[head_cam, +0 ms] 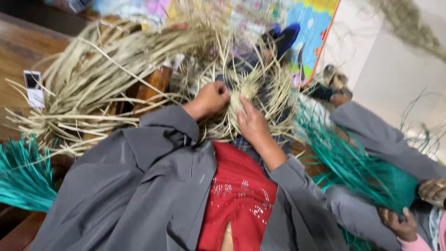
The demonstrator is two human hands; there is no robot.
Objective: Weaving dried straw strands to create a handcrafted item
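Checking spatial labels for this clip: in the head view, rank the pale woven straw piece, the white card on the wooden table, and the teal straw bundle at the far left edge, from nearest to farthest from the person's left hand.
1. Pale woven straw piece: gripped by the left hand, centre.
2. White card: on the wooden table, upper left.
3. Teal straw bundle: lower left edge; only slightly farther than the card.

- Woven straw piece [241, 100] — pale, dry tan, with loose strands of the same colour fanning out all round it.
- Straw bundle [88, 79], left of the woven straw piece: the same pale beige.
- Jacket [139, 186], below the woven straw piece: plain grey.
- Red top [239, 190], inside the jacket: scattered with small silvery sequins.
- Dyed strands [367, 172], right of the woven straw piece — teal green.
- Play mat [311, 23], beyond the woven straw piece: blue, yellow and pink patches, orange edge.
- Table [18, 51], far left: brown wood.
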